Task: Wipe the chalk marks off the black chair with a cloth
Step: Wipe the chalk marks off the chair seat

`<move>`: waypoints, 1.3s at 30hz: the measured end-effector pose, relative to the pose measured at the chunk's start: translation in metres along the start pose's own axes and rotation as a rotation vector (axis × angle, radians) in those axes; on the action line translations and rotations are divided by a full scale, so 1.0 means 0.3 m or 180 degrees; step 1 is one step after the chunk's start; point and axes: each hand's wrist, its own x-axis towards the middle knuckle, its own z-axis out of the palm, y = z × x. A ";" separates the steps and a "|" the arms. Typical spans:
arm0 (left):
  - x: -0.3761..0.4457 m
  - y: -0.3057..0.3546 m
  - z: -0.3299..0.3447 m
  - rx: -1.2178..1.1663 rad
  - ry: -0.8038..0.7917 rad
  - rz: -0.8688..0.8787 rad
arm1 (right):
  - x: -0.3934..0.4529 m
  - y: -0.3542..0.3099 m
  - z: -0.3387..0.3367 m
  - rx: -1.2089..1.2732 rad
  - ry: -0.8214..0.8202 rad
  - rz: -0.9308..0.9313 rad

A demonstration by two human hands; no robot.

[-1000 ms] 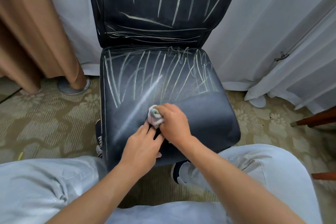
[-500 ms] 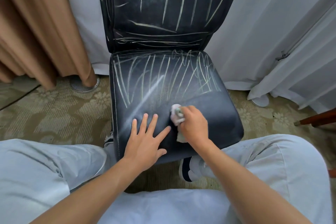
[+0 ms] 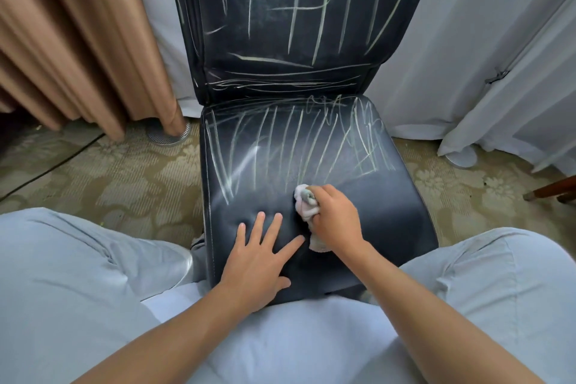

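The black chair (image 3: pixel 389 196) stands between the person's knees, chalk marks (image 3: pixel 296 140) covering the back and rear seat. The left hand (image 3: pixel 258 262) rests flat with fingers spread, bracing the front. The right hand (image 3: pixel 335 218) grips the bunched cloth (image 3: pixel 307 204) mid-seat; so small a wad may smear chalk rather than lift it.

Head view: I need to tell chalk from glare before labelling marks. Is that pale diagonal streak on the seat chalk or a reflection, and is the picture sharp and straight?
Head view: the broad soft streak on the seat of the black chair looks like window glare, blurrier than the thin chalk marks; the right hand and cloth look sharp; wide-angle distortion bows the brown curtain and backrest edges.
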 end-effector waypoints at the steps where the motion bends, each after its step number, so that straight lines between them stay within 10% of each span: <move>1: -0.006 -0.004 -0.006 0.0002 -0.0032 0.0037 | 0.004 0.024 -0.014 0.0025 0.0129 0.0339; 4: -0.012 -0.034 -0.028 -0.0061 -0.0094 0.0084 | 0.021 0.033 -0.012 0.0135 0.0389 0.1086; 11: -0.046 -0.147 -0.124 -0.0069 -0.0087 0.0183 | -0.003 -0.175 0.078 0.0107 -0.0445 -0.0637; 17: -0.046 -0.159 -0.145 -0.0143 -0.0811 -0.0230 | 0.098 -0.098 0.053 0.0090 0.0444 0.0687; 24: -0.093 -0.264 -0.205 -0.0120 -0.1441 -0.0346 | 0.104 -0.315 0.141 0.0091 -0.0736 -0.1515; 29: -0.115 -0.219 -0.190 -0.0352 -0.1708 -0.0483 | 0.201 -0.246 0.136 0.0095 0.0159 -0.0267; 35: -0.101 -0.210 -0.192 -0.0326 -0.1851 -0.0495 | 0.153 -0.371 0.154 0.0284 -0.1137 -0.1842; 39: -0.110 -0.229 -0.189 -0.0359 -0.1762 -0.0439 | 0.274 -0.252 0.123 -0.0054 -0.0338 -0.0955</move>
